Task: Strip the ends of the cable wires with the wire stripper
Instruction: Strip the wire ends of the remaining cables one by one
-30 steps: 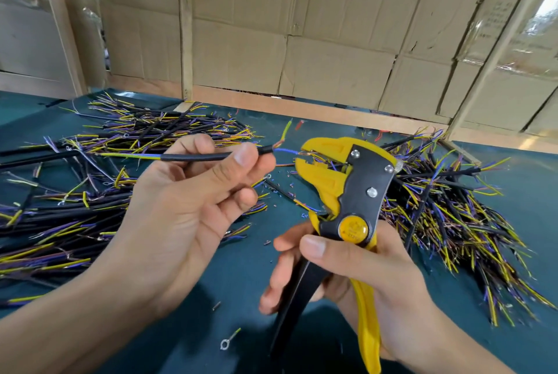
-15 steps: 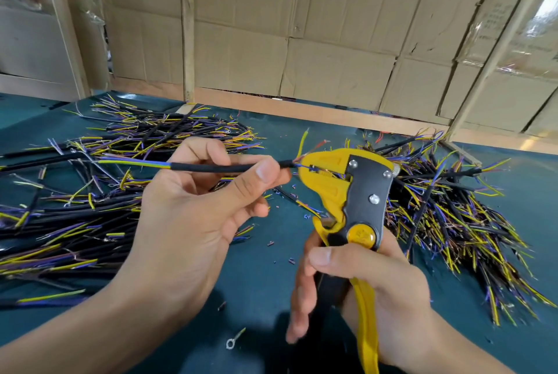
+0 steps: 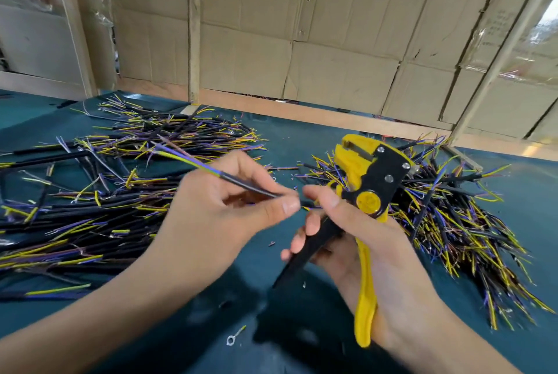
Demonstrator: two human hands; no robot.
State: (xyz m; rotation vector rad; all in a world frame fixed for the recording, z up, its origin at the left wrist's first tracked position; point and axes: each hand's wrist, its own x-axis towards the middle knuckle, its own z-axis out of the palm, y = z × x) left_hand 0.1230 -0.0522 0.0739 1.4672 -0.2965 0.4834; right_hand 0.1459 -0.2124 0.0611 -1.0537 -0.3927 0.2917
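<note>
Hands meet mid-worktop (image 3: 498, 198): left hand (image 3: 229, 210) pinches the cable (image 3: 250, 187), right hand (image 3: 356, 237) grips the wire stripper (image 3: 367, 192) upright, thumb seemingly sorting its wires.

Counter (image 3: 513, 192) surfaced in dark teal covering. Behind the counter, a wall of flattened cardboard panels (image 3: 332, 77), seams and tears visible. A wooden post (image 3: 194, 26) stands upright against the panels. Right of the post, a slanted pale strut (image 3: 501, 50) with daylight beside it.

matt plastic wire stripper (image 3: 373, 180), creased cardboard wall (image 3: 332, 41), wooden post (image 3: 194, 26)
</note>
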